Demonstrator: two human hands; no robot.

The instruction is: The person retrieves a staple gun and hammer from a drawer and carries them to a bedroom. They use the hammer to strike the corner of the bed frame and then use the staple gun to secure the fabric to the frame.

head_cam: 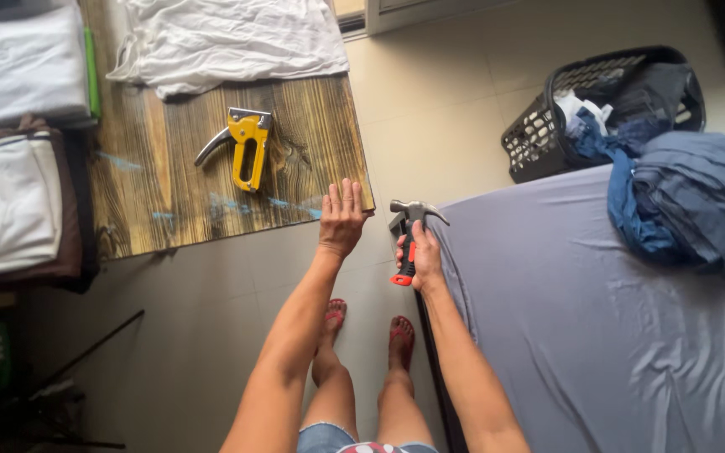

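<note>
A: What is in the right hand (426,257)?
B: A hammer (410,226), gripped tight, by the bed (581,335).
A: And the left hand (341,220)?
B: Open, fingers flat; at the table (161,168) corner, near the yellow stapler (245,147).

I count one hammer (411,226), one yellow staple gun (243,148), one laundry basket (539,138), and two hands: left hand (342,220), right hand (423,256).
</note>
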